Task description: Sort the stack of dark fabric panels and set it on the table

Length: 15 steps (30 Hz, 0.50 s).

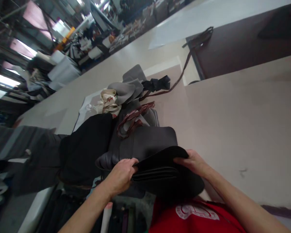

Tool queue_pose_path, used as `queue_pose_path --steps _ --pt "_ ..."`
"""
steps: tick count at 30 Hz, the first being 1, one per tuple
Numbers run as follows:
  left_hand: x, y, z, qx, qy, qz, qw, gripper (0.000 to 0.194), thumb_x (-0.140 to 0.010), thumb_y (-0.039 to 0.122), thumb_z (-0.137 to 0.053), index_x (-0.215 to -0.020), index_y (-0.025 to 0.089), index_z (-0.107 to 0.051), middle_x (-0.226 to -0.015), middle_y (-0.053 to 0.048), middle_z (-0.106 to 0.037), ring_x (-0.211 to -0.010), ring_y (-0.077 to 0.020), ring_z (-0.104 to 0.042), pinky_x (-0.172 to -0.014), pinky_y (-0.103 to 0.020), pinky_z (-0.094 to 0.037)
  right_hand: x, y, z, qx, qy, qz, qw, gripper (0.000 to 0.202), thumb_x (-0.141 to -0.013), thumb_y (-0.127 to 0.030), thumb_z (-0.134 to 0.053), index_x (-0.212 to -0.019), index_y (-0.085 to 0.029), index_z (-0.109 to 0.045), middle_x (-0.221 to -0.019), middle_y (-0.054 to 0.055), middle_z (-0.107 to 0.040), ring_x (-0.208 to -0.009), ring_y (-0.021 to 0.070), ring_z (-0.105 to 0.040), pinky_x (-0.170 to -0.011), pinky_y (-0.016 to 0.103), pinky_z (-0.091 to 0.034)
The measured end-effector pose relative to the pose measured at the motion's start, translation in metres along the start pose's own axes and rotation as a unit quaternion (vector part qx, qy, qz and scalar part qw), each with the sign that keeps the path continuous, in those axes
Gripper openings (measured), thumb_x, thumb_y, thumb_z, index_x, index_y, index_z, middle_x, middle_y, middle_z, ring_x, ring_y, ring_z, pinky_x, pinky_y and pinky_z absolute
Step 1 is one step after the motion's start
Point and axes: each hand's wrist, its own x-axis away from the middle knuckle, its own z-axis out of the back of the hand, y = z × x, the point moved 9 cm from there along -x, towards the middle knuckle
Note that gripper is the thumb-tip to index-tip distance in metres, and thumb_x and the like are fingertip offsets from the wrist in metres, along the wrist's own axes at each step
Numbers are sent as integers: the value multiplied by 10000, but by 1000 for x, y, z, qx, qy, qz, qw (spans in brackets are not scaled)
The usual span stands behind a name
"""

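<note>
Nearest to you, your red shirt (196,216) fills the bottom edge, and just above it both hands work a stack of black cut fabric pieces (160,165) at the near edge of the pale surface (244,129). Your left hand (121,176) has its grip pressed together on the stack's left edge, thumb on top and fingers curled beneath, pinching several layers at once. Your right hand (194,161) lies along the right side of the top piece, fingers flat on it and the thumb tucked under the edge, so it also pinches the cloth rather than hanging spread.

The pieces look soft and limp yet fairly thick; the edges show as separate plies that bow upward between your hands. I judge them light, not fragile, and liable to slide over one another, so take hold at the edges with thumb above and fingers below, and keep the plies squared.

Just beyond lies a dark grey folded piece (145,145), touching the stack. On it rests a tangle of maroon cord (133,118). To its left a black cloth heap (87,145) hangs over the surface edge. Farther on sit grey fabric (131,89), a cream printed cloth (108,100) and a black bundle (157,84). Well beyond, a dark brown panel (244,45) crosses the surface, with blurred workshop clutter behind.
</note>
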Motion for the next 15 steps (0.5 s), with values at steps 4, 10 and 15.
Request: queue_pose_path --steps 4,10,15 --pt "4 -9 -11 1 -2 -2 1000 452 -682 22 -589 -1093 186 -681 -1371 -113 -563 -1190 -285 -598 -1038 -419 -502 -7 5 4 -22 6 -24 999 431 -675 -535 -808 -802 -142 -686 -748 29 -666 -659 172 -584 -615 269 -475" --pt "5 -2 -6 7 29 -31 999 382 -680 31 -646 -1018 205 -678 -1368 -125 -518 -1181 -308 -593 -1000 -450 -514 -7 6 16 -11 59 -39 997 410 -672 -469 -793 -905 -148 -693 -853 51 -716 -768 219 -646 -688 298 -516" --pt "7 6 0 44 87 -101 990 313 -696 9 -624 -910 233 -668 -1331 -76 -507 -1154 -260 -592 -957 -391 -522 -14 9 27 28 101 -46 993 451 -688 -428 -773 -1033 -151 -685 -906 59 -736 -800 250 -678 -687 320 -538"
